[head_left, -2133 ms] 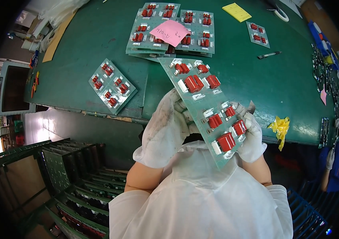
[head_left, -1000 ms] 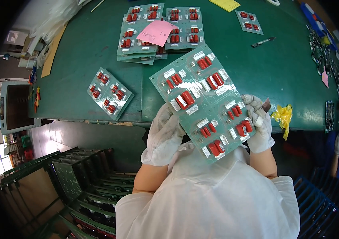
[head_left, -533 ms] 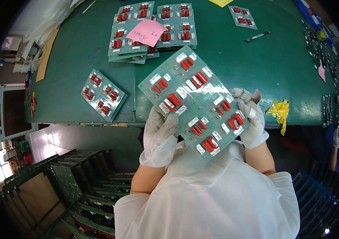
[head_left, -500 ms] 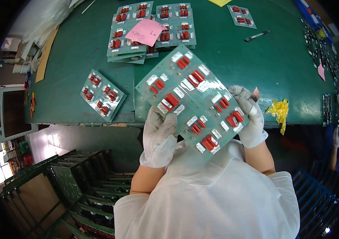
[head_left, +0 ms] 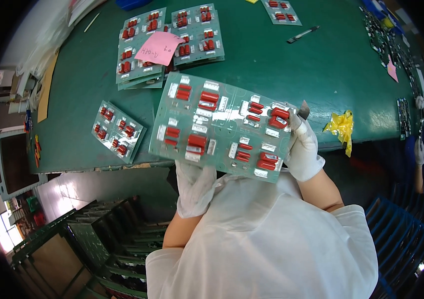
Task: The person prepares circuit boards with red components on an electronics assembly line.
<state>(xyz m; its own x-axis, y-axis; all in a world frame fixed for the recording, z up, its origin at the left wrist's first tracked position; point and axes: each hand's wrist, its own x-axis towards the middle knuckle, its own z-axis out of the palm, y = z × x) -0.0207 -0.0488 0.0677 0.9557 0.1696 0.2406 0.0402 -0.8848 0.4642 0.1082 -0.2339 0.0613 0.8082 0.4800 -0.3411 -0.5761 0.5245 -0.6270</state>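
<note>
A green circuit board [head_left: 229, 109] with red components and white connectors is held up in front of me, slightly tilted. Both my hands wear white gloves. My left hand [head_left: 195, 187] supports the lower left edge, its fingers hidden behind the board. At the right edge my right hand [head_left: 303, 144] is closed on the board. A small pointed greyish piece [head_left: 304, 109] sticks up from the right hand's fingers; its kind I cannot make out. Left of the held board, smaller-looking stacked boards [head_left: 119, 132] lie on the green table [head_left: 252, 45].
Piles of similar boards [head_left: 197, 35] stand at the back, with a pink note [head_left: 158, 48] on the left pile. Farther right lie another board [head_left: 282, 12], a pen [head_left: 303, 34] and a crumpled yellow plastic piece [head_left: 340, 127]. Another person's gloved hand [head_left: 420, 149] is at far right.
The held board has turned anticlockwise, so its long edges now run closer to level. My left hand has slipped lower and farther behind it. The whole view has shifted slightly.
</note>
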